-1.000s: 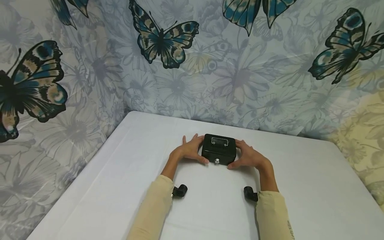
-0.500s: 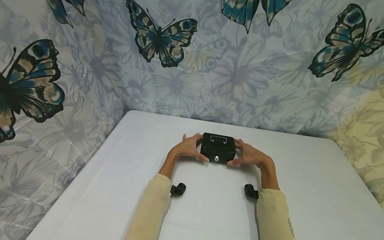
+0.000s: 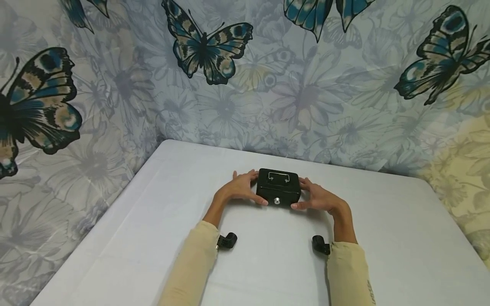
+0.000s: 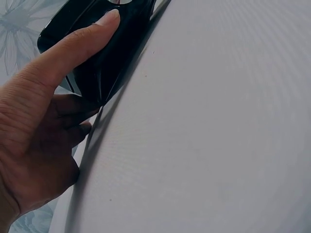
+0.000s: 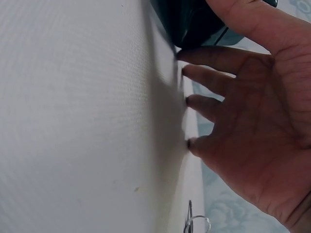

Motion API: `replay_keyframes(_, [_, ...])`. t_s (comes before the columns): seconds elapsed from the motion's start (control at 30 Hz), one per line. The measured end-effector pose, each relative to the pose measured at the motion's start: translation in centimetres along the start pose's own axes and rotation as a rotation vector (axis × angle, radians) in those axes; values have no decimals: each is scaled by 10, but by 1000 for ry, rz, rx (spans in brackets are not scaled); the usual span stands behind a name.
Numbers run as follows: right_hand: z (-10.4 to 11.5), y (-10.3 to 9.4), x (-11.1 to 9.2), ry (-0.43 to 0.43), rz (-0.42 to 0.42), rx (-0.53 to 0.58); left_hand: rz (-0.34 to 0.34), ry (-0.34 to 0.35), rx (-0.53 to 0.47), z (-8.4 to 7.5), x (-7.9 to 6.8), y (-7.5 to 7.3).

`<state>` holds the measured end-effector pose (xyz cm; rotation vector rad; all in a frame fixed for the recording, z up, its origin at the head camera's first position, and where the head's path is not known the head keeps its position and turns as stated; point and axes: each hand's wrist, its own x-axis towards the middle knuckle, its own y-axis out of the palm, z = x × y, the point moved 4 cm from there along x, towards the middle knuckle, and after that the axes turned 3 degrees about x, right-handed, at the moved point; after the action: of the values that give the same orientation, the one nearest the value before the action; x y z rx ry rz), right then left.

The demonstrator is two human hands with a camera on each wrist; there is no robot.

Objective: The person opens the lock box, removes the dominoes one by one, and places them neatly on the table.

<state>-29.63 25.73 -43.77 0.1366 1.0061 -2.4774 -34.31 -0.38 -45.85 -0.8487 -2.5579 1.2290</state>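
Note:
A small black cash box (image 3: pixel 278 194) stands on the white table, its silver lock facing me and a wire handle on its lid. My left hand (image 3: pixel 240 188) grips its left side. In the left wrist view the thumb (image 4: pixel 73 51) lies across the front face near the lock, while the other fingers go behind the box's side. At the opposite end, my right hand (image 3: pixel 320 199) holds the box between a thumb at the front corner and fingers along the side. The right wrist view shows those fingers (image 5: pixel 209 80) spread, tips down at the tabletop.
The white table (image 3: pixel 153 238) meets a wall hanging (image 3: pixel 229 114) with butterflies and flowers at its back and left edges. A thin metal ring (image 5: pixel 197 224) shows low in the right wrist view. Small black cameras (image 3: pixel 228 241) sit on both wrists, over beige sleeves.
Both hands keep their places at the box's two sides, with only slight shifts of the fingers. The head view has tilted a little.

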Motion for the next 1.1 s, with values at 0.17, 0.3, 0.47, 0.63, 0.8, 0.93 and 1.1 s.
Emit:
replay_keyframes(0.17, [-2,2,-3,12,16,5,7,-9,17,1,0,0])
replay_keyframes(0.3, [0,2,-4,3,15,-13,11,-12,7,2,-1,-1])
replay_keyframes(0.47, [4,-5,-10,-19,10,-77,19,-4,-22,-1,-2,-1])
replay_keyframes(0.63, [7,-17,-27,-38,2,-150,15,-7,-42,0,-4,1])
replay_keyframes(0.8, [0,-38,-52,33,-141,-137,18,-12,-46,3,-4,4])
replay_keyframes(0.93, [-12,-56,-70,171,-243,-226,23,-5,-43,2,-3,5])
replay_keyframes(1.1, [-26,-66,-78,290,-178,-296,16,-9,-54,-1,-2,1])
